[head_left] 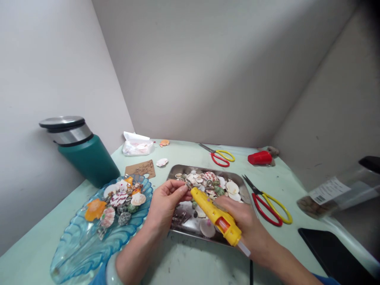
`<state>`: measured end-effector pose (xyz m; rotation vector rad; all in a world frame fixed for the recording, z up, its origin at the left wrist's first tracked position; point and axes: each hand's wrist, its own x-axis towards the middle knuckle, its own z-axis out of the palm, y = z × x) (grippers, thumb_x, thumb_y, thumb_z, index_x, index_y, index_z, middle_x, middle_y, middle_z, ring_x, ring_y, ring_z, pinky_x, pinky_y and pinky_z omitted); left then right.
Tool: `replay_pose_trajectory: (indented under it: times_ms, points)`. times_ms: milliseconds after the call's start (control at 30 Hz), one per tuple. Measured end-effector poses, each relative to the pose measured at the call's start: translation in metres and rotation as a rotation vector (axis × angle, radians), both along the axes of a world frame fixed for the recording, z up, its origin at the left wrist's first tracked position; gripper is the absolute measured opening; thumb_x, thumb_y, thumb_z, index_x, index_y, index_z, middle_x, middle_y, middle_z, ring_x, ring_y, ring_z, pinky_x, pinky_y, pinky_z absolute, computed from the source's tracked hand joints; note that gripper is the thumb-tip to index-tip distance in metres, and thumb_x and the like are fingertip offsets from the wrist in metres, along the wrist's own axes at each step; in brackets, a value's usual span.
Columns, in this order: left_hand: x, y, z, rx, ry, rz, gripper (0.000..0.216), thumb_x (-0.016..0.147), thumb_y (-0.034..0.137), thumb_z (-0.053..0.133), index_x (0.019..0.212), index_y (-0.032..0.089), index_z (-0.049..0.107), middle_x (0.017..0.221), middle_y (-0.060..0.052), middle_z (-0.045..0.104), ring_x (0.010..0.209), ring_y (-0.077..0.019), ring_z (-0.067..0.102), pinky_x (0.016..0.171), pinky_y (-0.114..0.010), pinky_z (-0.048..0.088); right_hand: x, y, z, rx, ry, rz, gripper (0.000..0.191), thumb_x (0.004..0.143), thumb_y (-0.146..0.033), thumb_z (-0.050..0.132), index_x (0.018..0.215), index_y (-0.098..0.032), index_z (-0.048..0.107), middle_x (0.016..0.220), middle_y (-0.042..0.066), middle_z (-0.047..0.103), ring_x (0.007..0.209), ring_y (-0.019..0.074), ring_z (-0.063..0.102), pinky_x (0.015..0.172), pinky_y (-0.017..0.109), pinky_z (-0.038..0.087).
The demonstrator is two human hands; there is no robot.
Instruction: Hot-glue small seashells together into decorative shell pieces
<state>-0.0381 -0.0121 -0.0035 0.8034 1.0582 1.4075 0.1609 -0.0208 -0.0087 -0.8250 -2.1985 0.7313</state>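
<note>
My right hand (242, 217) is wrapped round a yellow hot glue gun (209, 209), with a pale glue stick (244, 248) poking out of its back end. The gun's nozzle points up and left toward my left hand (166, 200). Finger and thumb of that hand are pinched together at the nozzle tip, on something too small to make out. Both hands are over a metal tray (185, 229) that holds many seashells (233, 188), pebbles and dark small pieces.
Left stands a blue glass dish (86, 253) with shells, behind it a green bottle (89, 158). Farther back are a brown card (142, 169), a tissue pack (138, 145) and scissors (221, 156). More scissors (267, 202), a red cup (259, 158), a clear container (332, 194) and a black phone-like slab (335, 253) lie right.
</note>
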Motion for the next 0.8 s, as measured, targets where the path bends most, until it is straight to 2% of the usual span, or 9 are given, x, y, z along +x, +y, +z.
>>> replay_pose_trajectory:
  times_ms: [433,800]
  points:
    - [-0.0002,-0.0005,-0.0021,0.013,-0.012,0.002,0.022,0.063,0.024,0.077,0.077,0.011,0.065,0.065,-0.004,0.07,0.06,-0.0128,0.066,0.064,-0.024,0.054,0.001,0.0006,-0.0013,0.008,-0.025,-0.047,0.004,0.085,-0.023,0.055,0.085,-0.02,0.054,0.077,0.002,0.055,0.067,0.0171,0.05,0.059,0.028,0.037]
    - [-0.0012,0.0001,-0.0018,0.001,-0.029,-0.001,0.022,0.064,0.022,0.077,0.077,0.011,0.064,0.07,-0.004,0.071,0.06,-0.0119,0.066,0.064,-0.023,0.054,0.0008,-0.0006,-0.0011,0.008,-0.004,-0.004,0.004,0.086,-0.021,0.055,0.089,-0.02,0.055,0.081,0.003,0.056,0.071,0.0166,0.051,0.062,0.028,0.038]
